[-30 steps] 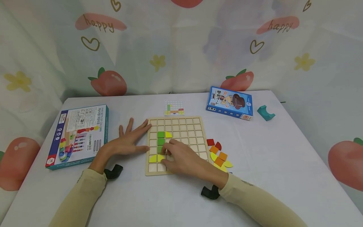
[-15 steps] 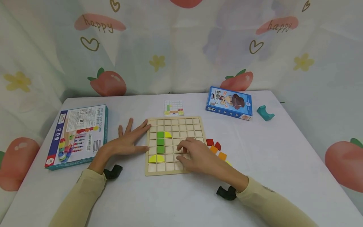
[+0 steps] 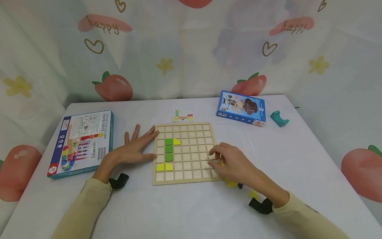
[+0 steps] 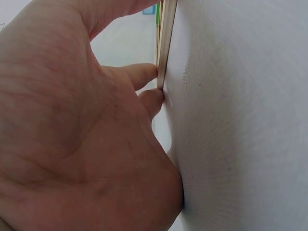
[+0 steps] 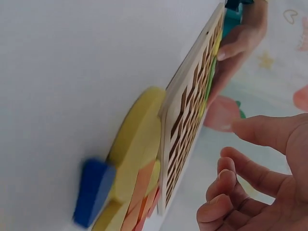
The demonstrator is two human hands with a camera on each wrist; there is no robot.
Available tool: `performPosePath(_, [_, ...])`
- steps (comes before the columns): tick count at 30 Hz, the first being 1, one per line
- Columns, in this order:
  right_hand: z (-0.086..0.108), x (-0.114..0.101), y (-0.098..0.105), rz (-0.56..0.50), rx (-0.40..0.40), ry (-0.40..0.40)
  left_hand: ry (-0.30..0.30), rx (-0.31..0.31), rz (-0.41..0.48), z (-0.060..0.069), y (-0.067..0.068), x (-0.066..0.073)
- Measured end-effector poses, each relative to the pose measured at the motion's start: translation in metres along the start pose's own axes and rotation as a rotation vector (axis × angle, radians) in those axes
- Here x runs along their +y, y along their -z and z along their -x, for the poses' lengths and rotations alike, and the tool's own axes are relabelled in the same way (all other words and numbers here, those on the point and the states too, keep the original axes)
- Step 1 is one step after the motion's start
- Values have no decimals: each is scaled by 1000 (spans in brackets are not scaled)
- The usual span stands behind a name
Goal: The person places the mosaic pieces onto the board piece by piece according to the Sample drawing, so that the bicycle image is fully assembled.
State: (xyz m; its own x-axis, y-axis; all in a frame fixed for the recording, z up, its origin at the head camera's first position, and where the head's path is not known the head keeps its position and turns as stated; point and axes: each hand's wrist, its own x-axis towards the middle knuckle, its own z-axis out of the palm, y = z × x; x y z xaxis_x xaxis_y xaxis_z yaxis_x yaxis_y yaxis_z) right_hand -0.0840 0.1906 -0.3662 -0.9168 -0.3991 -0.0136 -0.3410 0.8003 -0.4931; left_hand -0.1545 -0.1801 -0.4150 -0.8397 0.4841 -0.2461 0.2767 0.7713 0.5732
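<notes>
A wooden grid board (image 3: 191, 166) lies on the table. Green square tiles (image 3: 169, 149) form a column on it, with a yellow quarter-round tile (image 3: 176, 142) beside the top one and two more yellow tiles (image 3: 164, 167) lower left. My left hand (image 3: 134, 149) spreads its fingers, thumb and fingertips touching the board's left edge. Over the board's right edge hovers my right hand (image 3: 234, 162); in the right wrist view a gap shows between thumb and bent fingers, nothing held. Loose yellow pieces (image 5: 137, 139), orange pieces (image 5: 139, 192) and a blue piece (image 5: 94, 192) lie beside the board, partly hidden in the head view.
A printed pattern card (image 3: 182, 114) lies behind the board. A blue game box (image 3: 241, 109) and a teal curved block (image 3: 279, 119) stand at the back right. Left of my left hand is a large toy box (image 3: 83, 142). A patterned curtain (image 3: 191, 49) hangs behind the table.
My right hand has moved from the green and yellow tiles rightward across the board to its right edge, now covering most loose pieces. The left hand has stayed put.
</notes>
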Motion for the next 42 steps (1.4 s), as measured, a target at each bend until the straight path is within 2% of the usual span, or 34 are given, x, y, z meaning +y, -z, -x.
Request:
performPosePath(7, [16,15,14,1,17,-61,-4,0,4,0,0,0])
performPosePath(13, [28,27,20,-10,41,-83,-4,1,0,0,0,-1])
performPosePath(27, [47,49,22,26,41,-158,-1,8,-1,-2,-2,-4])
performPosePath(31, [51,52,22,26,21,-182,0,8,0,-1,-2,-4])
performPosePath(42, [59,60,23,49,-20,-143,6,13,-17,-2,-3,-4])
